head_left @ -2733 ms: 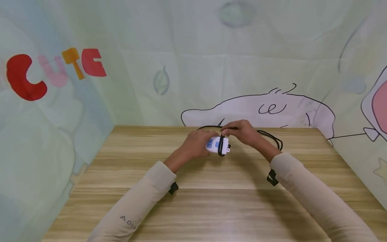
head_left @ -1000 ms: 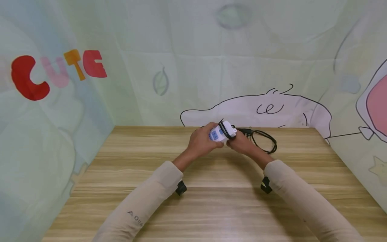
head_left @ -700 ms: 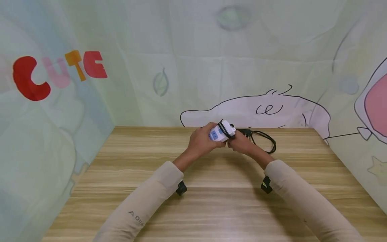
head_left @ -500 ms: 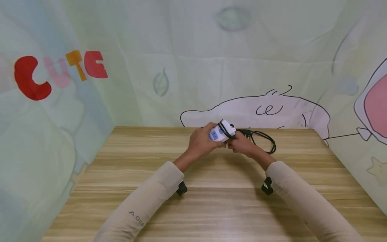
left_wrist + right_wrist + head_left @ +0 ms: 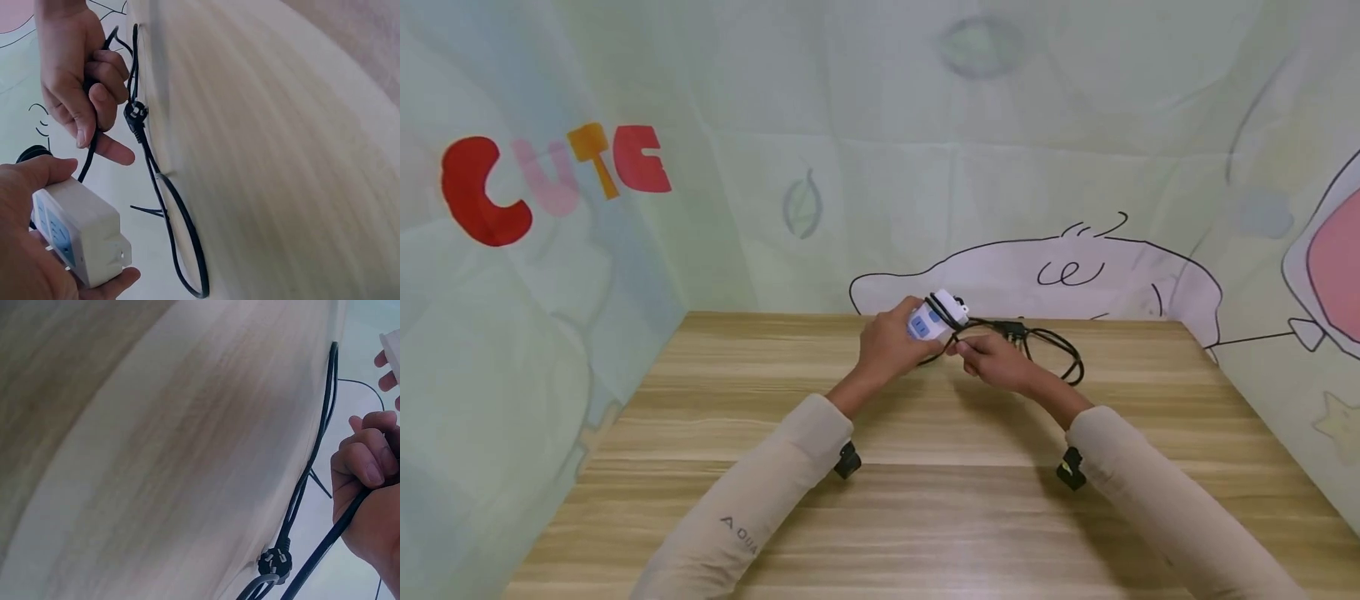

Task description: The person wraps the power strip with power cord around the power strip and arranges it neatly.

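Observation:
My left hand (image 5: 883, 343) grips a white power strip (image 5: 920, 327) with blue socket faces, raised over the back of the table. Black cord (image 5: 946, 310) is wound round the strip near its far end. Beside it on the right, my right hand (image 5: 1002, 364) holds a length of the same cord between curled fingers. In the left wrist view the cord runs from the right hand (image 5: 78, 78) towards the strip (image 5: 94, 231). The cord's black plug (image 5: 136, 114), pins showing, lies farther off. In the right wrist view the right hand (image 5: 365, 465) has the cord across its palm.
A loose loop of cord (image 5: 1078, 367) lies on the wooden table (image 5: 955, 525), to the right near the back edge. A printed cloth backdrop (image 5: 880, 192) stands behind and at both sides. Black wrist cameras (image 5: 847, 461) hang under the sleeves.
The right hand has moved from above the strip's end, then underneath it, to its front right, drawing cord along. The strip has shifted slightly left in the left hand since half a second ago.

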Demonstrator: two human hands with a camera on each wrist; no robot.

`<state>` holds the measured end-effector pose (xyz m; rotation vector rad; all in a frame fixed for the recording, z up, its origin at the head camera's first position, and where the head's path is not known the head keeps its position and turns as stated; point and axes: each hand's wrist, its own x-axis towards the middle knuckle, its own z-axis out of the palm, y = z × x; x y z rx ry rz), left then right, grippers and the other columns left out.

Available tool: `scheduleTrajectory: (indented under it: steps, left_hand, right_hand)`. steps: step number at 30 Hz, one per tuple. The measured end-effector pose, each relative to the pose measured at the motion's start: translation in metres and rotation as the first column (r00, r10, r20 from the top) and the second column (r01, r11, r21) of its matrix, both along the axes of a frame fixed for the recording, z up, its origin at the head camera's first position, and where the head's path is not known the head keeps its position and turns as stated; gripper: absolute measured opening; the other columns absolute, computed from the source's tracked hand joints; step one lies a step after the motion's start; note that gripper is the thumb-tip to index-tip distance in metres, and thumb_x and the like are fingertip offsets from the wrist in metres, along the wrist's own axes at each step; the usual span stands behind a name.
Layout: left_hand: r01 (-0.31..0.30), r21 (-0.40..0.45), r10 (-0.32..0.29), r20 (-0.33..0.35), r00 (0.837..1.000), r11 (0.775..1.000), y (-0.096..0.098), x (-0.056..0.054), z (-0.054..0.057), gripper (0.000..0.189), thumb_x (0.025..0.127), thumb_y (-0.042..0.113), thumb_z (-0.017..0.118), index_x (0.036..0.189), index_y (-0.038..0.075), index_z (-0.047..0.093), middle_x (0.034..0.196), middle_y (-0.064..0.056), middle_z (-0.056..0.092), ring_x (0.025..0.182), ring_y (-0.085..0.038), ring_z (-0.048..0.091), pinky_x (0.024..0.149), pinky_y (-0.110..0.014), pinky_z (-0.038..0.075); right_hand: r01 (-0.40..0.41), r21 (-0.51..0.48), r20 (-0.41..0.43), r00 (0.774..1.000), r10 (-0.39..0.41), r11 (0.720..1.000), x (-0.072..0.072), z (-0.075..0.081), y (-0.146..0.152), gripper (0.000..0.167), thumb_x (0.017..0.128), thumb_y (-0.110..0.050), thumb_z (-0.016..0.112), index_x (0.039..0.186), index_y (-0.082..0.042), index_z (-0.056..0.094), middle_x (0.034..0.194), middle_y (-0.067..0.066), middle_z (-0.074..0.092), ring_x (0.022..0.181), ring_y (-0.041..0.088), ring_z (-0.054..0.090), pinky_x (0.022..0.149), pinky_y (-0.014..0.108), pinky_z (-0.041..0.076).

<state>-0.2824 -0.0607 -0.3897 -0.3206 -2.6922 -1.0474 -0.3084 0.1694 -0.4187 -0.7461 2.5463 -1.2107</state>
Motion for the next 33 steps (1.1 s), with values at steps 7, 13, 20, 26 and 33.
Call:
scheduleTrajectory:
  steps: [7, 13, 20, 26, 33]
  left_hand:
    - [-0.01, -0.007, 0.01, 0.011, 1.0, 1.0, 0.004, -0.002, -0.005, 0.067, 0.089, 0.034, 0.091, 0.15, 0.017, 0.066, 0.119, -0.016, 0.082, 0.099, -0.033, 0.074, 0.086, -0.048, 0.053]
    - [-0.037, -0.026, 0.037, -0.014, 0.999, 0.999, 0.003, -0.005, -0.008, 0.069, 0.09, 0.034, 0.092, 0.151, 0.016, 0.065, 0.118, -0.016, 0.083, 0.097, -0.033, 0.075, 0.082, -0.046, 0.053]
    - [-0.064, -0.052, 0.062, -0.053, 0.997, 0.997, -0.01, -0.014, -0.012, 0.067, 0.09, 0.033, 0.092, 0.149, 0.014, 0.066, 0.115, -0.017, 0.084, 0.094, -0.033, 0.076, 0.077, -0.043, 0.052]
    - [-0.083, -0.058, 0.079, -0.06, 0.995, 0.995, -0.012, -0.016, -0.017, 0.065, 0.09, 0.033, 0.091, 0.147, 0.014, 0.067, 0.113, -0.016, 0.084, 0.092, -0.032, 0.075, 0.076, -0.043, 0.053]
    - [-0.081, -0.068, 0.077, -0.054, 0.996, 0.994, -0.015, -0.016, -0.014, 0.065, 0.091, 0.032, 0.091, 0.148, 0.013, 0.066, 0.113, -0.016, 0.083, 0.091, -0.033, 0.074, 0.076, -0.043, 0.051]
  right_hand:
    - [0.007, 0.016, -0.002, 1.0, -0.007, 1.0, 0.0, 0.002, 0.004, 0.043, 0.123, -0.015, 0.041, 0.136, 0.015, 0.07, 0.073, -0.001, 0.052, 0.064, 0.014, 0.043, 0.065, 0.03, 0.039]
    - [0.021, 0.046, 0.022, 1.0, -0.022, 0.999, 0.005, 0.002, 0.005, 0.043, 0.122, -0.016, 0.045, 0.134, 0.015, 0.072, 0.071, -0.001, 0.055, 0.066, 0.014, 0.045, 0.069, 0.032, 0.042]
    - [0.014, 0.075, 0.03, 0.999, -0.017, 0.997, 0.011, 0.002, 0.009, 0.044, 0.122, -0.02, 0.046, 0.132, 0.014, 0.074, 0.067, -0.003, 0.049, 0.068, 0.015, 0.044, 0.079, 0.036, 0.043]
    - [0.015, 0.15, 0.002, 1.0, -0.016, 0.989, 0.012, 0.003, 0.011, 0.046, 0.122, -0.024, 0.047, 0.132, 0.01, 0.076, 0.076, 0.003, 0.062, 0.075, 0.016, 0.052, 0.082, 0.037, 0.047]
    - [0.025, 0.226, -0.008, 1.0, -0.024, 0.974, 0.015, 0.004, 0.011, 0.05, 0.123, -0.031, 0.045, 0.136, 0.007, 0.076, 0.118, 0.018, 0.081, 0.095, 0.02, 0.067, 0.093, 0.043, 0.055]
